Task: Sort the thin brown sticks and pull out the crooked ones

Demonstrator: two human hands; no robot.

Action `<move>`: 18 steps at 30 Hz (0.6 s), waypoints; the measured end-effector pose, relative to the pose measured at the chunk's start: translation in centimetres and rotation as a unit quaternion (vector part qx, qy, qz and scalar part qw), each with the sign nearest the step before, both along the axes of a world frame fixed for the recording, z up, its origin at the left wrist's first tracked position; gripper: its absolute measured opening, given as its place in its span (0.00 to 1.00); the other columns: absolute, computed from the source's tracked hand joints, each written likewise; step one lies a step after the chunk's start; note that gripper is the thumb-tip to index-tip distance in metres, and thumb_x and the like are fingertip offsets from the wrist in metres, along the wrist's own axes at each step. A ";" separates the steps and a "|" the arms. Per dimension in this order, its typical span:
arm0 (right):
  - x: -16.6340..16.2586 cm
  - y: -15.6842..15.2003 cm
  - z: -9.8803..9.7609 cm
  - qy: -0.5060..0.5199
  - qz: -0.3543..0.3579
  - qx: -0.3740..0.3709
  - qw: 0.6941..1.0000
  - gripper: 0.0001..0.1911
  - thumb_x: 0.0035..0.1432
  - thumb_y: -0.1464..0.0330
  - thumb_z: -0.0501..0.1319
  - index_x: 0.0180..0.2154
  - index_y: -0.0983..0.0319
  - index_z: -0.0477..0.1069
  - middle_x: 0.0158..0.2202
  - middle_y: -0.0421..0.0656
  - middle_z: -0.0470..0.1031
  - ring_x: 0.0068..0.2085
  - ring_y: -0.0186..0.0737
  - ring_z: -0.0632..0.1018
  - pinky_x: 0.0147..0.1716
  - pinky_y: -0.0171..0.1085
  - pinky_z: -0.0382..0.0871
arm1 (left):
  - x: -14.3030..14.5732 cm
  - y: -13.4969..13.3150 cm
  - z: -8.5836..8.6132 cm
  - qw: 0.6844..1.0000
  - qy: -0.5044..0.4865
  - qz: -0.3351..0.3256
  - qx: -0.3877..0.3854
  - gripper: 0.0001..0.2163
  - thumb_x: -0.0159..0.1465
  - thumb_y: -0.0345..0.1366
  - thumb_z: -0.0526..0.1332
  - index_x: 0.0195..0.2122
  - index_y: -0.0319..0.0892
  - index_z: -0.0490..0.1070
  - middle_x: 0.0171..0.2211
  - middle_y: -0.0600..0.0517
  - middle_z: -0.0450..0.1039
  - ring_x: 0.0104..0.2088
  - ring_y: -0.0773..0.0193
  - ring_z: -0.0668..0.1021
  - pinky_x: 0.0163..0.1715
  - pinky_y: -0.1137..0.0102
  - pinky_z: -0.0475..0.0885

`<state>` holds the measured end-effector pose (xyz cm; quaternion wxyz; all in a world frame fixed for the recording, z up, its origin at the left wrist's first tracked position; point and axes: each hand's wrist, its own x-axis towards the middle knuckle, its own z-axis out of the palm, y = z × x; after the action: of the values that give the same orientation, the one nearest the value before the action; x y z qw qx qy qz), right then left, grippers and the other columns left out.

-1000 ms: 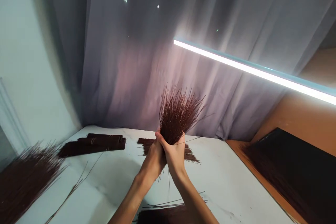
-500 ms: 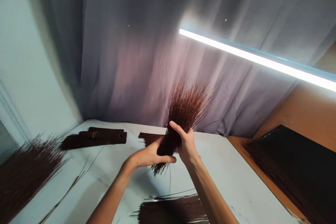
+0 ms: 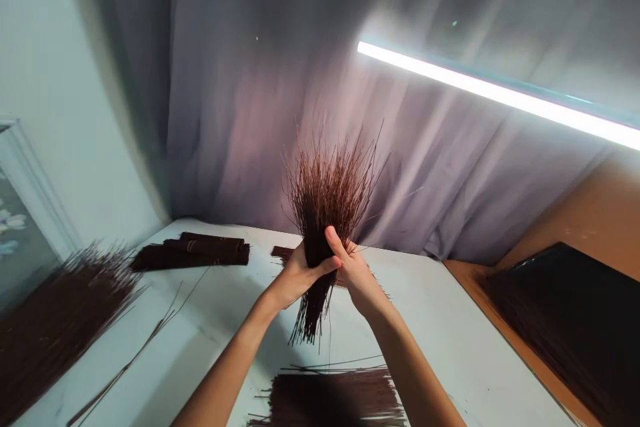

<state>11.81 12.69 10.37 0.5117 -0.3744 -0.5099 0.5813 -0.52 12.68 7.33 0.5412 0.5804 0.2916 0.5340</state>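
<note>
Both my hands hold one bundle of thin dark brown sticks [image 3: 325, 197] upright above a white table [image 3: 450, 340]. My left hand [image 3: 295, 273] wraps the bundle's middle from the left, fingers closed round it. My right hand [image 3: 353, 270] grips it from the right, thumb across the front. The stick tips fan out above my hands and the lower ends hang loose below them.
Tied dark bundles [image 3: 193, 253] lie at the table's far left. A loose pile of sticks [image 3: 55, 313] spreads at the left edge and another flat pile [image 3: 330, 400] lies near me. A dark heap [image 3: 575, 320] rests on an orange surface at right. A grey curtain hangs behind.
The bundle swung from leaning right to upright and slid lower through my hands, so more of it hangs below. My left hand went from cupping under it to gripping its middle.
</note>
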 end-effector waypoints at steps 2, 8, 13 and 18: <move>0.1 0.1 0.0 -0.010 0.005 -0.001 1.000 0.33 0.47 0.37 0.67 0.24 0.58 0.60 0.16 0.31 0.57 0.18 0.28 0.58 0.15 0.32 0.51 | 0.0 -0.2 0.1 1.000 -0.002 0.019 0.002 0.26 0.56 0.52 0.73 0.48 0.40 0.76 0.40 0.46 0.82 0.49 0.46 0.80 0.49 0.58 0.75; 1.8 0.4 0.3 -0.008 0.034 0.015 0.999 0.26 0.47 0.47 0.73 0.28 0.63 0.74 0.24 0.37 0.73 0.24 0.31 0.68 0.23 0.32 0.62 | 0.8 -0.4 0.0 0.996 -0.038 0.076 -0.001 0.23 0.64 0.49 0.69 0.56 0.43 0.73 0.56 0.46 0.77 0.61 0.50 0.74 0.63 0.60 0.65; 2.4 0.7 0.5 0.016 0.010 0.043 0.999 0.22 0.46 0.51 0.75 0.29 0.65 0.79 0.29 0.40 0.79 0.31 0.35 0.74 0.33 0.34 0.68 | 0.9 0.0 0.1 0.990 -0.085 0.105 -0.038 0.20 0.60 0.43 0.73 0.51 0.41 0.78 0.53 0.46 0.80 0.57 0.51 0.78 0.59 0.59 0.70; 1.5 0.9 -0.2 0.054 -0.033 0.042 0.997 0.21 0.46 0.52 0.75 0.26 0.64 0.79 0.27 0.41 0.80 0.28 0.36 0.76 0.30 0.34 0.70 | 0.2 0.3 0.1 0.980 -0.121 0.144 -0.066 0.17 0.55 0.39 0.75 0.44 0.39 0.81 0.46 0.45 0.84 0.46 0.54 0.83 0.51 0.62 0.76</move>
<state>13.28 13.63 10.14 0.5727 -0.3372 -0.4929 0.5616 -0.30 13.02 7.48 0.5269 0.4265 0.3394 0.6521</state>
